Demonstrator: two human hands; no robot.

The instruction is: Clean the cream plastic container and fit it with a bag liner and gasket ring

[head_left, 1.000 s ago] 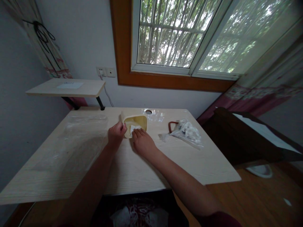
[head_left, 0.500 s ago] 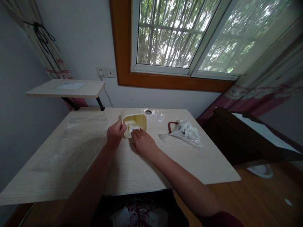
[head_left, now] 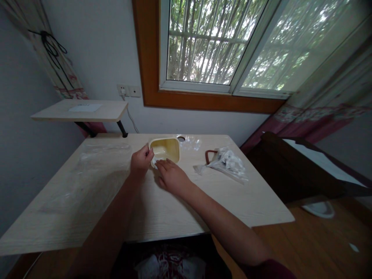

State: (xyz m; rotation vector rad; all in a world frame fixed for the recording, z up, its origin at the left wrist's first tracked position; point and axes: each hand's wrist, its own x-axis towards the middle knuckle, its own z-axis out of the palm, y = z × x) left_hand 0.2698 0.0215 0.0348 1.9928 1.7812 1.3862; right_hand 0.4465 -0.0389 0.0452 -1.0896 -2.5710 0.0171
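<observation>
A pale yellow plastic tub [head_left: 171, 145] stands near the back of the table, its open top tipped toward me. My left hand [head_left: 140, 161] is closed on the tub's left edge, with the thumb along the rim. A white tissue [head_left: 154, 161] lies over the near left corner of the rim. My right hand [head_left: 173, 177] presses that tissue against the near edge, fingers together and partly bent over it. The palm side and part of the tissue are hidden under the fingers.
On the wooden table [head_left: 180, 211], a clear plastic bag [head_left: 229, 164] with white crumpled stuff lies right, beside a reddish-brown loop [head_left: 207, 157]. A flat clear plastic sheet [head_left: 90, 174] covers the left side. A raised shelf [head_left: 107, 110] stands back left.
My right hand has slid the tissue left, from inside the tub's near side to its near left corner. My left hand keeps its hold on the tub.
</observation>
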